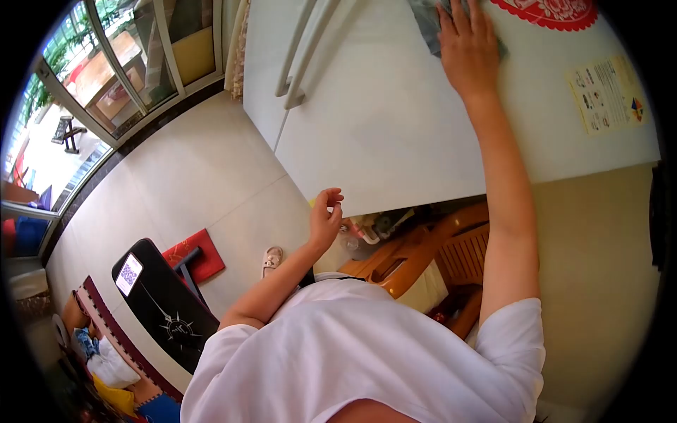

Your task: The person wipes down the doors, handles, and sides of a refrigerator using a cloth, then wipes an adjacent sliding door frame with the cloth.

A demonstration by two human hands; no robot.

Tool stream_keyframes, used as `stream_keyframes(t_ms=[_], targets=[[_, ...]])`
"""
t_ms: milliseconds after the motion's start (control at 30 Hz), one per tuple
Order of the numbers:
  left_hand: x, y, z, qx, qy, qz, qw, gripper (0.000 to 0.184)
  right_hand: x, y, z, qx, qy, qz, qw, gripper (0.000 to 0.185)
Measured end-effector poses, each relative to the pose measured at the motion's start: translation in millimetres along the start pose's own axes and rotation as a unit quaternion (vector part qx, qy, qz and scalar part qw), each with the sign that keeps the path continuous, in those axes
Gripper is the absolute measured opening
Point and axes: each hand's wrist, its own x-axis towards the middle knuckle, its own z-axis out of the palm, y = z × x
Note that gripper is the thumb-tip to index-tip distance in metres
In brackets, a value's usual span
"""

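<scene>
The cloth (426,24) lies right of refrigerator handles (312,53).

Grey cloth (427,29) flat against the white refrigerator (384,120)

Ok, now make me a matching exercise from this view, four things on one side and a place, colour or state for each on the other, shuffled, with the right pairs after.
Things:
1. Cloth
2. Scalloped decoration
3. Panel with the QR code
4. Left hand

Places, colours, states:
A. Mostly black
B. Loosely curled, nothing seen in it
C. Under the right hand
D. Red with a pale pattern

Pairs: 1-C, 2-D, 3-A, 4-B
</scene>
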Motion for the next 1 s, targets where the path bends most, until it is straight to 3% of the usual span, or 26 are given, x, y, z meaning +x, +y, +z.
stream_keyframes(t_ms=[100, 167, 233, 267, 367, 433, 500, 533, 567, 667, 733, 767, 800, 867, 967, 1000], targets=[[0.9, 5.2, -14.3, -0.012, 0.023, 0.008, 1.0, 0.033, -44.3, -54.9, 45.0, 0.084, -0.084, -0.017, 0.993, 0.039], [0.9, 11.6, -32.3, -0.024, 0.032, 0.003, 0.999, 0.032, -96.7, -117.9, 49.8, 0.264, -0.326, 0.02, 0.907, 0.041], [0.1, 12.7, -49.5, -0.02, 0.06, 0.025, 0.998, 0.032, -187.0, -159.9, 64.8, 0.149, -0.256, -0.226, 0.928, 0.046], [-1.6, 10.3, -58.6, -0.019, 0.081, 0.022, 0.996, 0.031, -210.2, -177.2, 62.6, 0.143, -0.366, -0.255, 0.883, 0.049], [-6.5, 10.0, -77.2, -0.021, 0.102, -0.006, 0.994, 0.029, -207.1, -181.2, 64.3, 0.185, -0.414, -0.258, 0.853, 0.047], [-8.6, 6.3, -80.4, -0.028, 0.102, -0.014, 0.994, 0.028, -178.1, -167.4, 94.4, 0.154, -0.264, -0.196, 0.932, 0.044], [-10.2, 6.5, -80.0, -0.03, 0.092, -0.011, 0.995, 0.027, -101.9, -135.9, 94.2, 0.145, -0.133, -0.091, 0.976, 0.04], [-10.2, 7.0, -80.5, -0.03, 0.079, -0.006, 0.996, 0.027, -64.4, -119.8, 79.4, 0.097, -0.165, -0.086, 0.978, 0.043], [-9.6, 6.1, -80.9, -0.03, 0.08, -0.006, 0.996, 0.027, -40.7, -109.2, 75.2, 0.075, -0.113, -0.065, 0.989, 0.042], [-12.3, 2.5, -81.0, -0.047, 0.089, 0.008, 0.995, 0.027, -26.8, -101.9, 75.5, 0.048, -0.119, -0.099, 0.987, 0.043], [-13.9, 4.3, -83.0, -0.042, 0.108, -0.016, 0.993, 0.027, -53.1, -122.1, 103.1, 0.112, -0.167, -0.112, 0.973, 0.045], [-14.7, 2.0, -85.4, -0.046, 0.115, -0.016, 0.992, 0.027, -71.4, -140.9, 98.8, 0.169, -0.143, -0.094, 0.971, 0.042], [-18.1, -1.5, -89.5, -0.052, 0.121, -0.015, 0.991, 0.026, -98.0, -155.7, 111.8, 0.129, -0.195, -0.192, 0.953, 0.043], [-15.3, -6.2, -97.3, -0.062, 0.144, -0.004, 0.988, 0.026, -146.3, -190.0, 115.1, 0.097, -0.288, -0.267, 0.915, 0.042], [-23.1, -19.5, -105.9, -0.027, 0.175, -0.002, 0.984, 0.025, -111.3, -175.6, 121.5, 0.109, -0.295, -0.263, 0.912, 0.042], [-21.6, -21.9, -105.1, -0.026, 0.183, -0.014, 0.983, 0.024, -84.9, -167.9, 117.8, 0.072, -0.251, -0.243, 0.934, 0.041]])
